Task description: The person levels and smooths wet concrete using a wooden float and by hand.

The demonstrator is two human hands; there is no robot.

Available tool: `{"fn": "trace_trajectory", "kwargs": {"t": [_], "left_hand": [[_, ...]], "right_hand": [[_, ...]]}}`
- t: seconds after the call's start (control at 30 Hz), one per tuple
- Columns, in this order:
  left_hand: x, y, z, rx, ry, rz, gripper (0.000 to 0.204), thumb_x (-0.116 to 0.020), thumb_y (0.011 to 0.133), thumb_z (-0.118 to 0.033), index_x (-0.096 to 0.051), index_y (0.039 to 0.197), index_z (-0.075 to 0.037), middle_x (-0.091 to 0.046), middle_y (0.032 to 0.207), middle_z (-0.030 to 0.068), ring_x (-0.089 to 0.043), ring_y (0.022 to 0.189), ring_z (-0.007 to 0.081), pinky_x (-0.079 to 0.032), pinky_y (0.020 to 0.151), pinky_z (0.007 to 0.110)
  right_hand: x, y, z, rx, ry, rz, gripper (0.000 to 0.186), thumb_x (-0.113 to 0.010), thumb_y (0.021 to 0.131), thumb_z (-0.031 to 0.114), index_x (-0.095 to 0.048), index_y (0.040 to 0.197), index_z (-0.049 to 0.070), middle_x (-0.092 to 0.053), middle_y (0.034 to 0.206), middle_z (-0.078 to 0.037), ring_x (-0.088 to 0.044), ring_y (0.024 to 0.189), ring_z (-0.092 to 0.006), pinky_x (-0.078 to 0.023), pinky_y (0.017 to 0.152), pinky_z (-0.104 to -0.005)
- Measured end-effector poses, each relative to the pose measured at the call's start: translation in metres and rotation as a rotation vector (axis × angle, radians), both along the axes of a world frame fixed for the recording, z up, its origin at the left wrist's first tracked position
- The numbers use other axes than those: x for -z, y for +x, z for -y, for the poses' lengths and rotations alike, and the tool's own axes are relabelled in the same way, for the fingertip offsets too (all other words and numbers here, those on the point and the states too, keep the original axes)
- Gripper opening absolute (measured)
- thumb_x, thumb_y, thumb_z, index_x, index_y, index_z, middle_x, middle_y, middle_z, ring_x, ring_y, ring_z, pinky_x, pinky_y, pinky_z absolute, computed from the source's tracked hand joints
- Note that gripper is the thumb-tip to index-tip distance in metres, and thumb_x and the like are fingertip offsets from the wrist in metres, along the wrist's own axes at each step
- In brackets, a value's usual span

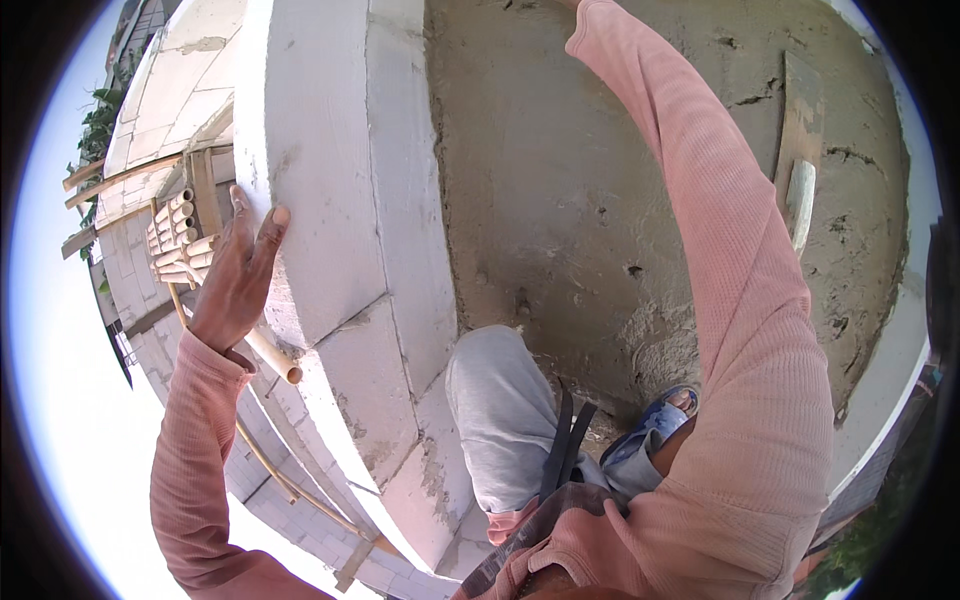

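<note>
1. The left hand lies flat against the outer face of a white block at about nine o'clock, fingers stretched out and close together, thumb set a little apart; it grips nothing.
2. The block sits on top of a white block wall that curves from twelve o'clock down to six o'clock.
3. The right arm, in a pink sleeve, reaches up from five o'clock to twelve o'clock; the right hand passes out of the top edge, so its fingers cannot be told.
4. Bamboo poles stand just beyond the left hand at nine o'clock, outside the wall.
5. Inside the wall, a rough grey mortar floor fills the centre.
6. A wooden float lies on that floor at two o'clock.
7. The person's grey-clad knee rests beside the wall at six o'clock.
</note>
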State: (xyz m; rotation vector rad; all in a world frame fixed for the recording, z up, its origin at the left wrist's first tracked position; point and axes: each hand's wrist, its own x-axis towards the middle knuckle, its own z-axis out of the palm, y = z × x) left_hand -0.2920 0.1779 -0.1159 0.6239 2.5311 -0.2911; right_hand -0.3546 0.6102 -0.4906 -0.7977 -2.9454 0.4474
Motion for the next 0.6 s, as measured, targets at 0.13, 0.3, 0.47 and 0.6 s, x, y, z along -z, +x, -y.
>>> {"fn": "trace_trajectory", "kwargs": {"t": [0.13, 0.3, 0.47, 0.6], "left_hand": [[0.017, -0.003, -0.043, 0.089, 0.065, 0.052, 0.096, -0.035, 0.101, -0.063, -0.010, 0.151, 0.015, -0.024, 0.155, 0.0336, -0.019, 0.149, 0.0389, -0.019, 0.121, 0.039], [-0.004, 0.000, -0.016, -0.028, 0.118, 0.116, 0.091, -0.039, 0.101, -0.062, -0.016, 0.153, 0.009, -0.027, 0.156, 0.0284, -0.025, 0.147, 0.0357, -0.021, 0.120, 0.039], [-0.001, -0.004, -0.022, -0.011, 0.178, 0.143, 0.086, -0.040, 0.102, -0.058, -0.020, 0.153, 0.008, -0.030, 0.155, 0.0266, -0.027, 0.146, 0.0339, -0.021, 0.119, 0.038], [0.021, -0.017, -0.028, 0.065, 0.238, 0.162, 0.082, -0.041, 0.103, -0.055, -0.023, 0.151, 0.009, -0.033, 0.155, 0.0258, -0.029, 0.146, 0.0327, -0.021, 0.119, 0.037]], "right_hand": [[0.055, 0.009, -0.070, 0.251, 0.397, -0.281, 0.021, -0.058, 0.087, 0.024, -0.074, 0.094, 0.013, -0.075, 0.091, -0.005, -0.066, 0.107, -0.0321, -0.058, 0.076, -0.0466], [-0.001, 0.032, -0.041, 0.157, 0.034, -0.237, 0.021, -0.055, 0.090, 0.025, -0.072, 0.091, 0.012, -0.074, 0.092, -0.011, -0.067, 0.103, -0.0298, -0.057, 0.077, -0.0425], [0.010, 0.222, -0.168, -0.304, 0.746, -0.200, 0.014, -0.062, 0.083, 0.027, -0.067, 0.078, 0.015, -0.064, 0.081, -0.004, -0.063, 0.086, -0.0229, -0.051, 0.070, -0.0379], [0.066, 0.303, -0.282, -0.299, 0.983, 0.135, 0.012, -0.062, 0.081, 0.024, -0.068, 0.076, 0.015, -0.065, 0.083, -0.002, -0.064, 0.091, -0.0224, -0.052, 0.071, -0.0387]]}}
